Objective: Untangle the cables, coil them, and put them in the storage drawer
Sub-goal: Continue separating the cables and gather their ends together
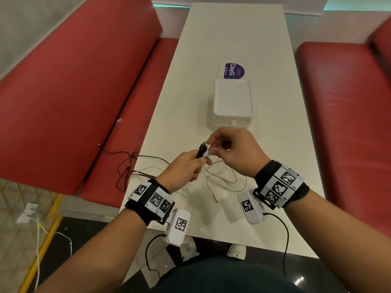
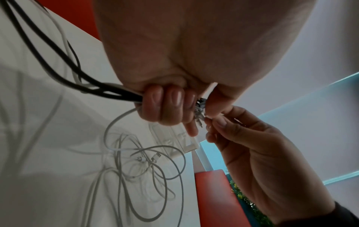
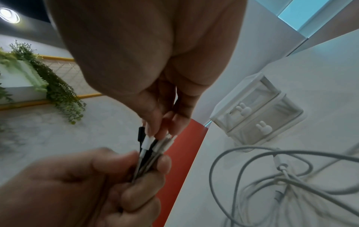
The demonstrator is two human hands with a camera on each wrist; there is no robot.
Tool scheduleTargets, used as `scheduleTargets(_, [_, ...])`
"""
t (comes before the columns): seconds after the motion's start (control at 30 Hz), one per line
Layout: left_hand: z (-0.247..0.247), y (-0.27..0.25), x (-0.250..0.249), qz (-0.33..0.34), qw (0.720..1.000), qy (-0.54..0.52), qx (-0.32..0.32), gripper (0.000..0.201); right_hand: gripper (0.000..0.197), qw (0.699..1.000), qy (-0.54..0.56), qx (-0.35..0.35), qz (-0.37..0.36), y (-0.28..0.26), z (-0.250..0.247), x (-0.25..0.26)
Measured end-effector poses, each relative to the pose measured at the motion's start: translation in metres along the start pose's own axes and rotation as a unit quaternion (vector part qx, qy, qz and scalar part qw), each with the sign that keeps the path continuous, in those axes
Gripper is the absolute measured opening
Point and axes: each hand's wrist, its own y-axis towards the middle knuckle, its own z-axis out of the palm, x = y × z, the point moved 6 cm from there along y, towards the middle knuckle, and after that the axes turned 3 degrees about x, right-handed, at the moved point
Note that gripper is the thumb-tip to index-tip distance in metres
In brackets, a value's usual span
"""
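My left hand [image 1: 191,163] grips a bundle of black and white cable ends [image 1: 202,150] above the table, their plugs sticking out past my fingers [image 2: 170,106]. My right hand [image 1: 218,148] pinches the white plug tips [image 3: 155,142] of that bundle. Black cables [image 1: 127,166] trail from my fist over the table's left edge onto the red bench. White cables [image 1: 224,178] lie in tangled loops [image 2: 147,172] on the table below my hands. The small white storage drawer unit [image 1: 232,102] stands just beyond my hands, both rabbit-knob drawers [image 3: 258,121] closed.
The long white table [image 1: 275,144] runs away from me with a purple sticker [image 1: 234,70] behind the drawer unit. Red benches [image 1: 74,98] flank both sides. Wrist camera leads hang below the near table edge.
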Motion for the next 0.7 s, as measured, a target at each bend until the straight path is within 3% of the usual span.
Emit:
scheduleTargets(0.17, [-0.002,0.000,-0.001,0.019,0.999,0.036,-0.011,0.028,0.014,0.999,0.021,-0.044,-0.007,0.002,0.000,0.005])
scheduleTargets(0.27, [-0.006,0.001,-0.009,0.039,0.996,-0.060,-0.044,0.028,0.014,0.996,0.008,-0.081,0.034,0.005,0.003,0.000])
scheduleTargets(0.33, [-0.012,0.000,-0.018,0.072,0.982,-0.156,-0.076,0.028,0.009,0.990,0.102,-0.014,0.100,0.005,0.022,-0.008])
scheduleTargets(0.4, [-0.018,-0.001,-0.031,0.108,0.967,-0.214,-0.087,0.028,0.018,0.973,0.188,0.066,0.118,0.001,0.047,-0.014])
scheduleTargets(0.47, [-0.023,-0.001,-0.041,0.134,0.960,-0.233,-0.081,0.026,0.020,0.980,0.148,0.103,0.089,-0.003,0.060,-0.015])
scheduleTargets(0.57, [-0.033,-0.002,-0.041,0.136,0.969,-0.185,-0.094,0.025,0.011,0.992,0.022,0.115,0.055,-0.003,0.057,-0.015])
scheduleTargets(0.7, [-0.044,-0.002,-0.030,0.094,0.988,0.003,-0.123,0.021,0.019,0.984,-0.048,0.169,0.023,0.000,0.052,-0.013])
